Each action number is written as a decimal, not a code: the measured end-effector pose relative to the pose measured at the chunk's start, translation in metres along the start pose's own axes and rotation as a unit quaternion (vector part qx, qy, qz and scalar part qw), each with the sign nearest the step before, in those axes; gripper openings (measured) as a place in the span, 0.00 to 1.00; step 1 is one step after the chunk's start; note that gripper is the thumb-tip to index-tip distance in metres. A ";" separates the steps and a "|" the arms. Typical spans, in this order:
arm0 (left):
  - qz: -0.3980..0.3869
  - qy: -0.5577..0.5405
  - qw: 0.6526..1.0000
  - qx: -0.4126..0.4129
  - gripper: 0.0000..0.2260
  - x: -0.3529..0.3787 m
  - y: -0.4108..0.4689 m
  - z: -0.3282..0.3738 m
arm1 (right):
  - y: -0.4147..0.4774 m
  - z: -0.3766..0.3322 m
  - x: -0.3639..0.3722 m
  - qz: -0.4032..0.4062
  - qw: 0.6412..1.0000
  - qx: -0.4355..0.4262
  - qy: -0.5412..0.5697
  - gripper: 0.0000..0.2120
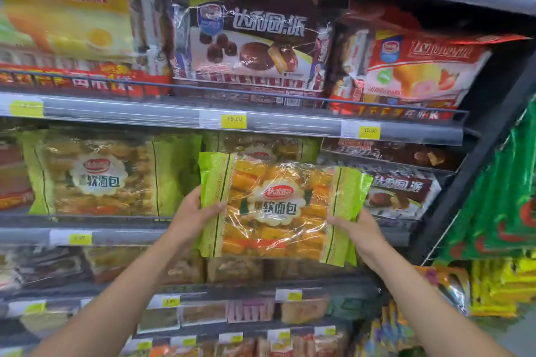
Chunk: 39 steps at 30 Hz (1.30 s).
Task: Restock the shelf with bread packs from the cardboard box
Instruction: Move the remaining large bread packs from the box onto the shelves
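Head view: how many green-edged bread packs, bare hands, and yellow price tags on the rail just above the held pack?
Green-edged clear plastic bread packs: 3, one held
Left hand, right hand: 2
Yellow paper price tags on that rail: 3
Total: 8

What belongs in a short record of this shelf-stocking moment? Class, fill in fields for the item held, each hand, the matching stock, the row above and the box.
Item held: bread pack, green ends, clear middle, raised in front of the shelf
Left hand: grips the pack's left end, thumb on the front
Right hand: grips the pack's lower right end
Matching stock: shelved pack of the same kind, to the left
Row above: chocolate pie pack, yellow price tag beneath it
Cardboard box: not in view
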<state>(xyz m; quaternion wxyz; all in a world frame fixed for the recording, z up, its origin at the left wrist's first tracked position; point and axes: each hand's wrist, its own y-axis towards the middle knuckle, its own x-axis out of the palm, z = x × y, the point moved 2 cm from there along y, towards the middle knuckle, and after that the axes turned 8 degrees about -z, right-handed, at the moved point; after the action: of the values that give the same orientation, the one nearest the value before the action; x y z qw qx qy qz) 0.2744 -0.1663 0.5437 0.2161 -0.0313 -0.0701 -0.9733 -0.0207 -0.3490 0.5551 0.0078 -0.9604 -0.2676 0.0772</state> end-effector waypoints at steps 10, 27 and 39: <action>0.061 0.015 0.998 -0.010 0.49 -0.049 0.088 -0.006 | 0.092 -0.040 0.043 0.070 0.993 -0.007 -0.098 0.32; 0.149 0.215 0.965 -0.006 0.44 -0.032 0.090 -0.011 | 0.127 -0.001 0.080 0.159 0.960 0.058 -0.225 0.22; 0.056 0.665 0.736 0.114 0.30 -0.015 0.058 -0.043 | 0.068 0.032 0.120 0.125 0.882 -0.085 -0.447 0.42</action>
<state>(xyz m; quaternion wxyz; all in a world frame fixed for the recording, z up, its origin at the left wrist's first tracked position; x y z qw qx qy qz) 0.3116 -0.2186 0.5066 0.2642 0.6447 -0.0169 -0.7171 0.1107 -0.3466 0.5022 -0.2036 -0.8467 -0.1258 0.4752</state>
